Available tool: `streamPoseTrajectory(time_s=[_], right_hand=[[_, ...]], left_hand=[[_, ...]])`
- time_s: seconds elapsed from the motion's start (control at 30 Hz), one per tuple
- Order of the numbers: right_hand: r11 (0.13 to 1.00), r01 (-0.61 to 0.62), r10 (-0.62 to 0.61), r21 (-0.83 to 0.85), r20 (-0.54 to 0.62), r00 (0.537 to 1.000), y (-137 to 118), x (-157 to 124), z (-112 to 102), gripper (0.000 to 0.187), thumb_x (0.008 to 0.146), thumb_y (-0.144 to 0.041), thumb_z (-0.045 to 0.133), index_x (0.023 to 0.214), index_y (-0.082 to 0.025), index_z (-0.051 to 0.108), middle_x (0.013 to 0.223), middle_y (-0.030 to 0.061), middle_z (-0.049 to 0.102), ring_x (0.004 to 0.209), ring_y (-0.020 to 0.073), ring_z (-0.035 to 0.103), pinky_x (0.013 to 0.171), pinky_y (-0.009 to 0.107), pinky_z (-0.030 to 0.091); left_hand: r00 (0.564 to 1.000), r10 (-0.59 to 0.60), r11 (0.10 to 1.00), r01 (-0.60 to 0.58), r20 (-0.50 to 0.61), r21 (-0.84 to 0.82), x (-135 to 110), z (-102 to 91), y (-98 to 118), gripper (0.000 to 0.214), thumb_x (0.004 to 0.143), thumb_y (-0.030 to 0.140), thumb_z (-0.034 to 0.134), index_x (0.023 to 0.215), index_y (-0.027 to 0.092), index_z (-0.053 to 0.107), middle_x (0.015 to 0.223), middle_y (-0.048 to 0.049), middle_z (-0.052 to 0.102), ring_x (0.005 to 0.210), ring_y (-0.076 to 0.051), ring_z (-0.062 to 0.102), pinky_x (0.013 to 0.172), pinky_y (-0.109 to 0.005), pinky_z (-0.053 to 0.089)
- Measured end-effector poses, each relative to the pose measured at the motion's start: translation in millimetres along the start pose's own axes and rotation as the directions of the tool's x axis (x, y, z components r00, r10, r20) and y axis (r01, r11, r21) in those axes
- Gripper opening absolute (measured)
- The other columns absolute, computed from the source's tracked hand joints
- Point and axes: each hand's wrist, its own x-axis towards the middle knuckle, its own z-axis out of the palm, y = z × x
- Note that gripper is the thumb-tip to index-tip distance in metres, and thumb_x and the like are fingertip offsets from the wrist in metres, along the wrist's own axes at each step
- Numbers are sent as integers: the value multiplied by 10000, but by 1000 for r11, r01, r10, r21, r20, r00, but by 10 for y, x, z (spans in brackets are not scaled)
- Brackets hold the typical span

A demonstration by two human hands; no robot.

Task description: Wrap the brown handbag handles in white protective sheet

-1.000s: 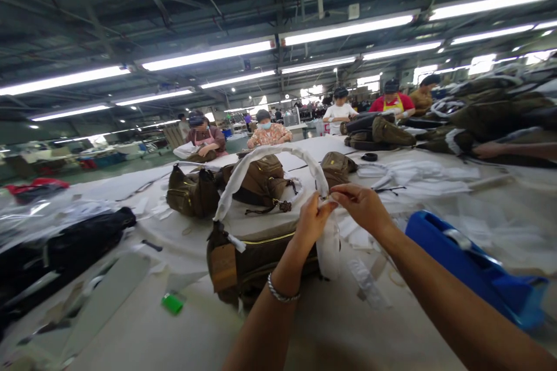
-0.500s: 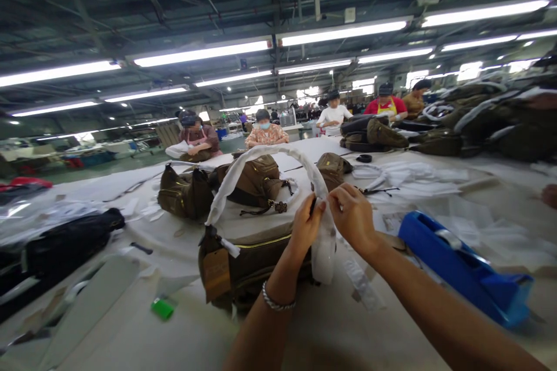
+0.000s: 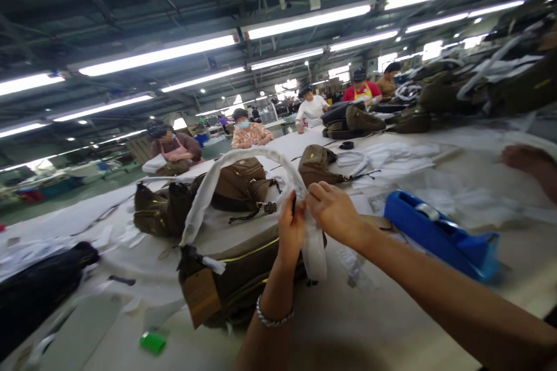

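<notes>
A dark olive handbag (image 3: 248, 261) with a yellow zip lies in front of me, a brown card tag (image 3: 201, 297) at its left end. Its strap (image 3: 248, 153) arches over the bag, wound in white wrapping. My left hand (image 3: 292, 232) is closed round the right side of the strap, with a small dark piece showing by the thumb. At the same spot my right hand (image 3: 333, 211) pinches the edge of the white wrapping; its fingertips partly hide what they hold. Below both hands a loose length of white wrapping (image 3: 315, 255) hangs over the bag's right end.
A blue tape dispenser (image 3: 439, 237) stands to the right. Other olive bags (image 3: 163, 211) lie beyond mine, white sheets (image 3: 391, 156) to their right. A green piece (image 3: 153, 342) lies at front left. Another person's hand (image 3: 526, 159) reaches in from the right; several people work across the table.
The view has turned right and tilted, so things sit further left. Both my hands keep their hold at the strap. Another person's hand has come further in at the right.
</notes>
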Motion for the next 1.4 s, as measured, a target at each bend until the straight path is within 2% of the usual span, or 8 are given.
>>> streamPoseTrajectory(time_s=[0.3, 0.43, 0.57, 0.67, 0.83, 1.1, 1.23, 1.4], right_hand=[[993, 4, -1, 120, -20, 1000, -177, -75, 48, 194, 827, -131, 443, 932, -76, 597, 916, 114, 553, 847, 217, 469, 686, 336, 419], [865, -237, 303, 442, -85, 949, 43, -394, 193, 275, 851, -119, 397, 1078, -129, 552, 1061, 84, 539, 962, 147, 491, 815, 245, 419], [763, -583, 516, 279, 280, 809, 398, -979, 544, 235, 824, -146, 449, 985, -153, 619, 977, 69, 599, 879, 139, 554, 781, 227, 427], [779, -608, 506, 151, 421, 753, 717, -1314, 811, 205, 792, -142, 469, 861, -111, 660, 846, 93, 634, 793, 170, 579, 743, 258, 436], [865, -492, 396, 96, 473, 787, 1058, -1307, 1099, 270, 784, -111, 451, 993, -117, 621, 1033, 112, 600, 981, 215, 511, 841, 303, 388], [954, -228, 88, 194, 544, 834, 1069, -945, 1695, 219, 801, -76, 441, 924, -111, 618, 981, 145, 607, 1136, 228, 401, 917, 371, 298], [931, -289, 143, 223, 505, 851, 1153, -932, 1817, 163, 779, -76, 473, 787, -111, 632, 853, 129, 631, 946, 205, 518, 854, 328, 350], [850, -476, 403, 225, 302, 864, 1360, -809, 1570, 246, 865, -207, 369, 909, -110, 591, 902, 124, 615, 857, 196, 534, 766, 291, 384]], left_hand=[[986, -165, 980, 159, -38, -122, -13, -63, 38, 324, 804, 364, 510, 1060, 175, 570, 1032, -54, 611, 919, -194, 571, 820, -307, 455], [986, -163, 987, 162, -23, -9, 7, -50, 75, 330, 808, 386, 498, 1058, 180, 561, 1030, -63, 602, 931, -203, 553, 820, -310, 442], [997, -67, 987, 71, -33, 144, -14, -21, 98, 325, 812, 375, 499, 1075, 192, 556, 1050, -56, 589, 961, -194, 533, 859, -298, 414], [1000, -27, 987, 27, -3, 161, -40, -10, 84, 352, 803, 369, 518, 1100, 182, 542, 1064, -64, 584, 977, -195, 528, 885, -305, 402], [999, 1, 995, -5, 43, 98, -69, -16, 56, 411, 798, 336, 538, 1179, 190, 490, 1120, -74, 563, 1036, -197, 509, 926, -316, 377], [999, -17, 998, 14, 50, 53, -58, -64, 58, 396, 815, 303, 522, 1190, 179, 487, 1158, -80, 554, 1048, -189, 510, 912, -295, 390], [999, -40, 998, 39, 33, 49, -46, -44, 57, 368, 824, 302, 509, 1171, 181, 499, 1151, -76, 554, 1046, -195, 506, 920, -307, 380], [996, -84, 996, 84, 20, 4, -27, -37, 47, 335, 835, 308, 492, 1139, 171, 520, 1141, -70, 554, 1049, -191, 497, 929, -297, 364]])
